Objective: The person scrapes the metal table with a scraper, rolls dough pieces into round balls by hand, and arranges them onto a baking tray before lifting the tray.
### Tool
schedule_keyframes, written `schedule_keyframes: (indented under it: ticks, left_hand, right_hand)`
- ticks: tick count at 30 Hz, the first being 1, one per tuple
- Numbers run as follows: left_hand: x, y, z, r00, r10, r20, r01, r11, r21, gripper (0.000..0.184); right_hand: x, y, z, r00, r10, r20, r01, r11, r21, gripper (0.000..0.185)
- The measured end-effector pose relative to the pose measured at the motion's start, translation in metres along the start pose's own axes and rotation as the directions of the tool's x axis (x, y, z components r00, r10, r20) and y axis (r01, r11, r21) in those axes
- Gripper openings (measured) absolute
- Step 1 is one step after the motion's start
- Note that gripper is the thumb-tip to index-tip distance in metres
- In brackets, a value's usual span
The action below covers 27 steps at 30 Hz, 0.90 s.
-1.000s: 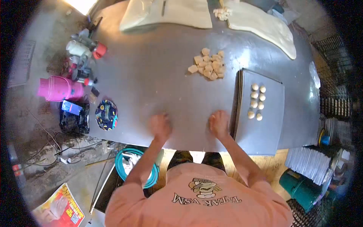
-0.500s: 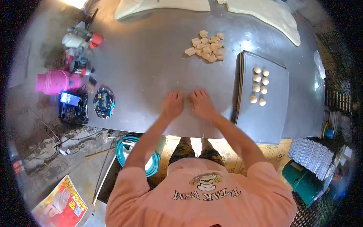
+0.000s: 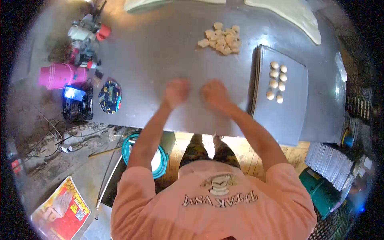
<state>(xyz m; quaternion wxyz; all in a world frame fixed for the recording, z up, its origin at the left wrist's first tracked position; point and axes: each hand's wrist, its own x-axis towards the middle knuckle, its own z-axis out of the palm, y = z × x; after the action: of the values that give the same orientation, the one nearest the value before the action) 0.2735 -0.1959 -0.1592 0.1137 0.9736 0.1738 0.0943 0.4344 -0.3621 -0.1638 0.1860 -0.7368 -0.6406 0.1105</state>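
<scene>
Both hands are over the grey tabletop, side by side with a gap between them. My left hand is blurred by motion, its fingers curled down and smeared. My right hand has its fingers curled under against the table; anything beneath them is hidden. Beyond the hands lies a pile of cut dough pieces. To the right of my right hand, several round dough balls stand in two columns on a stack of flat trays.
Large dough sheets lie along the table's far side. On the left are a patterned cloth item, pink containers, a lit phone and a red cup. A teal hose coil is below the front edge.
The hands came together from farther apart, then parted slightly. The view has shifted, so the table items sit higher in it. The dough balls and pile keep their arrangement.
</scene>
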Motion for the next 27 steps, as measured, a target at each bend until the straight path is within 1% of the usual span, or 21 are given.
schedule_keyframes:
  ticks: [1,2,3,4,5,6,7,9,10,11,12,13,14,16,17,19,20,22,23,25,27]
  left_hand:
    - [-0.002,-0.015,-0.013,0.998,-0.054,0.013,0.054,0.998,0.022,0.026]
    - [-0.032,-0.033,-0.003,0.996,-0.055,-0.065,0.058,0.997,0.047,0.024]
    - [-0.071,-0.039,0.011,0.988,-0.053,-0.141,0.064,0.995,0.073,0.023]
    - [-0.101,-0.021,0.006,0.979,-0.146,-0.141,0.155,0.986,0.054,0.022]
    - [-0.118,-0.007,0.004,0.963,-0.235,-0.132,0.242,0.970,0.035,0.021]
    - [-0.107,0.002,0.021,0.965,-0.224,-0.137,0.231,0.972,0.036,0.021]
    - [-0.098,0.018,0.046,0.960,-0.216,-0.178,0.202,0.975,-0.094,0.021]
    - [-0.066,0.032,0.039,0.976,-0.031,-0.213,0.008,0.994,-0.111,0.020]
    - [-0.018,0.025,0.019,0.965,0.162,-0.204,-0.166,0.986,0.000,0.019]
    - [-0.013,-0.022,0.056,0.982,0.158,-0.106,-0.154,0.987,0.043,0.020]
    - [-0.026,-0.031,0.049,0.991,0.120,-0.057,-0.117,0.992,0.054,0.020]
    - [-0.038,-0.040,0.040,0.997,0.081,-0.009,-0.081,0.994,0.068,0.021]
    - [-0.029,-0.024,-0.014,0.998,0.020,-0.066,-0.015,0.997,0.078,0.021]
    - [-0.092,-0.022,-0.014,0.982,-0.122,-0.142,0.137,0.985,0.108,0.021]
    - [-0.116,-0.006,-0.020,0.983,-0.085,-0.164,0.116,0.975,0.189,0.021]
    - [-0.110,0.021,-0.015,0.980,-0.038,-0.196,0.092,0.958,0.273,0.020]
    - [-0.092,0.042,-0.006,0.979,-0.096,-0.177,0.121,0.984,0.132,0.022]
    - [-0.055,0.039,0.005,0.992,-0.079,-0.102,0.080,0.997,0.004,0.027]
    - [-0.029,0.027,0.010,0.998,-0.020,-0.058,0.021,1.000,0.020,0.030]
    - [-0.018,0.000,-0.013,0.973,-0.020,-0.230,-0.001,0.996,-0.093,0.036]
    - [-0.025,0.006,-0.053,0.971,-0.028,-0.237,0.020,0.999,-0.037,0.042]
  right_hand:
    - [-0.010,0.006,-0.011,1.000,0.008,0.000,-0.008,1.000,-0.016,0.033]
    - [-0.019,0.011,-0.023,1.000,0.016,-0.001,-0.016,0.999,-0.032,0.033]
    - [-0.040,-0.002,-0.039,0.965,0.215,0.150,-0.211,0.977,-0.042,0.036]
    - [-0.053,-0.012,-0.048,0.873,0.393,0.290,-0.388,0.918,-0.077,0.038]
    - [-0.067,-0.015,-0.024,0.874,0.394,0.284,-0.389,0.918,-0.077,0.038]
    - [-0.082,-0.010,0.022,0.969,0.236,0.070,-0.238,0.971,0.023,0.033]
    - [-0.077,-0.014,0.031,0.987,0.155,-0.042,-0.152,0.986,0.064,0.031]
    - [-0.037,-0.039,0.024,0.981,-0.009,-0.196,0.015,0.999,0.028,0.029]
    - [-0.008,-0.042,0.014,0.967,-0.093,-0.237,0.086,0.995,-0.043,0.028]
    - [0.003,-0.021,0.012,0.967,-0.094,-0.235,0.085,0.995,-0.046,0.028]
    - [-0.002,-0.003,0.012,0.967,-0.091,-0.238,0.092,0.996,-0.008,0.029]
    - [-0.012,0.003,0.005,0.965,-0.091,-0.246,0.095,0.995,0.003,0.030]
    - [-0.023,0.009,-0.002,0.963,-0.092,-0.253,0.098,0.995,0.014,0.030]
    - [-0.058,-0.013,-0.025,0.979,0.200,-0.029,-0.201,0.979,-0.040,0.033]
    - [-0.075,-0.029,-0.020,0.980,0.199,-0.029,-0.200,0.979,-0.040,0.033]
    - [-0.091,-0.051,-0.002,0.957,0.108,-0.268,-0.156,0.974,-0.165,0.029]
    - [-0.074,-0.056,-0.001,0.957,0.104,-0.271,-0.155,0.973,-0.173,0.029]
    - [-0.033,-0.069,0.000,0.995,0.059,-0.080,-0.059,0.998,0.014,0.022]
    - [-0.021,-0.058,-0.006,0.995,0.066,-0.070,-0.065,0.998,0.021,0.022]
    - [0.001,-0.036,-0.015,0.967,-0.120,-0.226,0.123,0.992,-0.001,0.017]
    - [-0.018,-0.030,-0.024,0.977,-0.078,-0.200,0.073,0.997,-0.034,0.013]
